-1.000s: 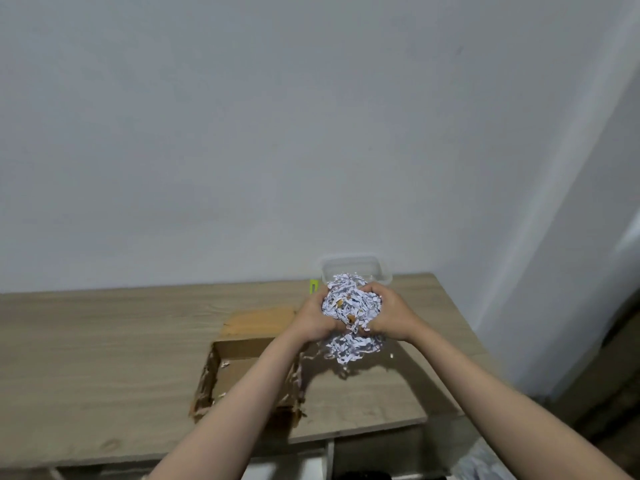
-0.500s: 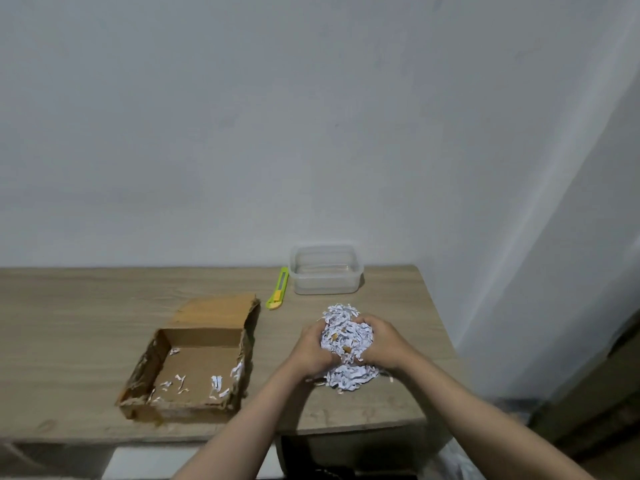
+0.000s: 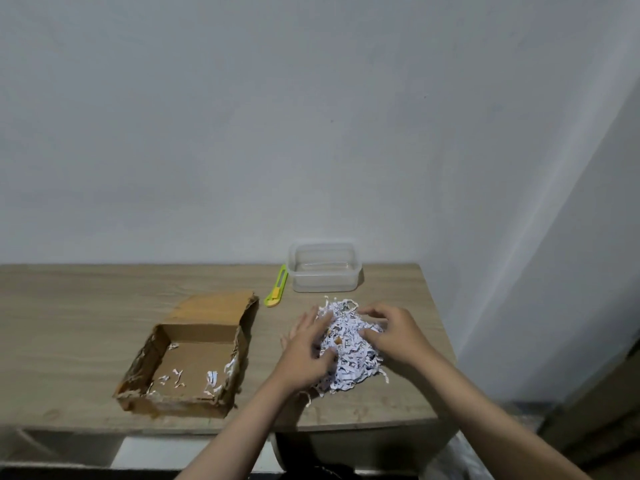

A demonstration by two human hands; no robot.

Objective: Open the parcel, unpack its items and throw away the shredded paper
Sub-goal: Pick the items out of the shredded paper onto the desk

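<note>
Both hands, left (image 3: 308, 344) and right (image 3: 391, 332), on shredded paper (image 3: 349, 355) beside open parcel (image 3: 187, 358).

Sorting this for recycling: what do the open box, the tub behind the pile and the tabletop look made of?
Box: brown corrugated cardboard, matte, edges torn ragged. Tub: clear, slightly cloudy plastic; the table shows through. Tabletop: pale wood grain, probably laminate.

white shredded paper (image 3: 349, 355), brown box (image 3: 194, 355), green cutter (image 3: 277, 287)

Table layout, seen from above the hands

On the table (image 3: 69, 323), the open box (image 3: 187, 362) lies left of the shredded paper (image 3: 349, 355); the cutter (image 3: 276, 287) and, apparently empty, the container (image 3: 324, 268) lie behind.
</note>
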